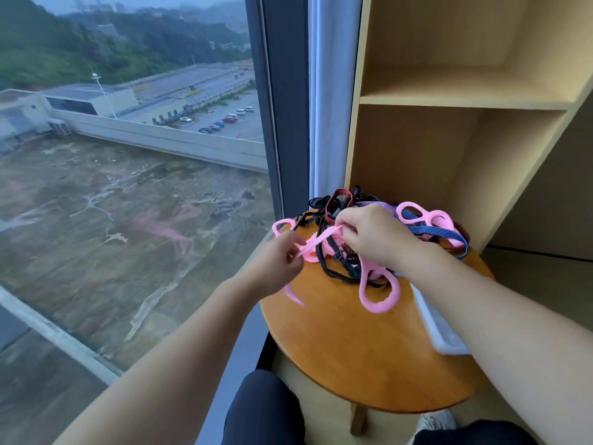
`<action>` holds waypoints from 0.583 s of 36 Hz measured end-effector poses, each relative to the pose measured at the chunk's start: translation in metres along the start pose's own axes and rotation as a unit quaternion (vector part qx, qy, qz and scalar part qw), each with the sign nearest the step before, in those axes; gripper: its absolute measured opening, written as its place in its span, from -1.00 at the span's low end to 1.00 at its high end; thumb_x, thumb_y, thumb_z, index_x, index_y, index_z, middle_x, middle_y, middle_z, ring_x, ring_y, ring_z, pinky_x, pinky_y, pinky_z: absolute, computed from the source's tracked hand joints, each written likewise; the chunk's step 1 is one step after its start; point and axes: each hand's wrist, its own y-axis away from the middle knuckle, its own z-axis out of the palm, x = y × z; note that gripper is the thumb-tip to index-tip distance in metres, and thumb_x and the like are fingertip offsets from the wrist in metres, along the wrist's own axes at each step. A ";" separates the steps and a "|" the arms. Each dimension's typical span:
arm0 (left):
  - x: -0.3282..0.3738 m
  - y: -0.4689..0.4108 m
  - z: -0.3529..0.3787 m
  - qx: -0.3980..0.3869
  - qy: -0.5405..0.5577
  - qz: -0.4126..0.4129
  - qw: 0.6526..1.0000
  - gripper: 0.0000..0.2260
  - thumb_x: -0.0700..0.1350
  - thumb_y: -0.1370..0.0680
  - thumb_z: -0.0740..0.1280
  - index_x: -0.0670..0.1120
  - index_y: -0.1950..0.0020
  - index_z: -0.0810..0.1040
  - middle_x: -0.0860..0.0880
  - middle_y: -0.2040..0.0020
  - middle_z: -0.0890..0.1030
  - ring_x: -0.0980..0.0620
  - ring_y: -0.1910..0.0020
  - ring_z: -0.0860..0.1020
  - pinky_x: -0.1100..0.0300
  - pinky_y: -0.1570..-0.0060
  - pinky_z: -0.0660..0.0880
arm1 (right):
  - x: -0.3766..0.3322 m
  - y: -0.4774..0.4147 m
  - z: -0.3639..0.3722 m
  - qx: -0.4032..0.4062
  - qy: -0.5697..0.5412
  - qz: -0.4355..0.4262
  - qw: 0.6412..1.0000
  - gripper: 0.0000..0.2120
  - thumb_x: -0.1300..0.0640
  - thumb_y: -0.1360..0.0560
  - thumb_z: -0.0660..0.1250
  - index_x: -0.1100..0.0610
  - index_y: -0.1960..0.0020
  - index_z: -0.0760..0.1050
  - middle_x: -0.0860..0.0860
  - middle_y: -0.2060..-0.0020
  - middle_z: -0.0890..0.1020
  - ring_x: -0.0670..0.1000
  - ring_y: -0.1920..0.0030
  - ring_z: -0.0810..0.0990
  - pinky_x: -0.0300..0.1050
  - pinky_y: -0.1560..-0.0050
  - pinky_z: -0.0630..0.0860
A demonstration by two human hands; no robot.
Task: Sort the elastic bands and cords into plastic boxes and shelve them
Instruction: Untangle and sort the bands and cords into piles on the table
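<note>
A tangled heap of bands and cords (346, 261) lies at the far side of a round wooden table (359, 354): pink looped bands, black straps with buckles, a red-and-black band, a blue striped band (449, 234). My left hand (279, 264) pinches one end of a flat pink band (316, 240). My right hand (372, 236) pinches the same band further along, above the heap, so it stretches between both hands. A clear plastic box (439, 329) lies on the table under my right forearm, mostly hidden.
A light wooden shelf unit (455, 101) with open compartments stands right behind the table. A large window (128, 155) and its dark frame (282, 123) run along the left. My knees show below the table edge.
</note>
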 end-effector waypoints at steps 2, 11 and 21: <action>-0.018 0.010 0.002 -0.037 0.002 -0.037 0.999 -0.89 -0.16 -0.52 0.21 0.03 0.08 0.48 -0.01 0.20 0.60 0.11 0.29 0.63 0.00 0.27 0.48 | 0.008 -0.001 -0.002 0.005 -0.001 0.016 1.000 -0.81 0.26 -0.53 0.25 0.10 0.04 0.64 -0.08 0.36 0.52 -0.08 0.35 0.46 -0.17 0.36 0.32; -0.060 0.025 -0.003 -0.035 -0.043 -0.093 0.994 -0.66 -0.27 -0.40 0.11 0.12 0.07 0.51 0.01 0.11 0.60 -0.03 0.17 0.59 -0.05 0.08 0.58 | 0.028 -0.008 0.027 -0.051 0.051 0.078 0.994 -0.85 0.20 -0.58 0.26 -0.01 0.07 0.55 0.03 0.22 0.56 0.09 0.24 0.51 -0.11 0.32 0.37; -0.081 0.027 0.005 -0.046 0.096 -0.133 0.985 -0.84 0.01 -0.56 0.36 0.00 0.18 0.60 -0.02 0.30 0.62 0.03 0.35 0.52 0.19 0.29 0.50 | 0.048 -0.006 0.064 -0.187 0.061 0.150 0.969 -0.83 0.22 -0.58 0.23 -0.03 0.01 0.51 -0.08 0.25 0.48 -0.05 0.28 0.45 -0.14 0.40 0.28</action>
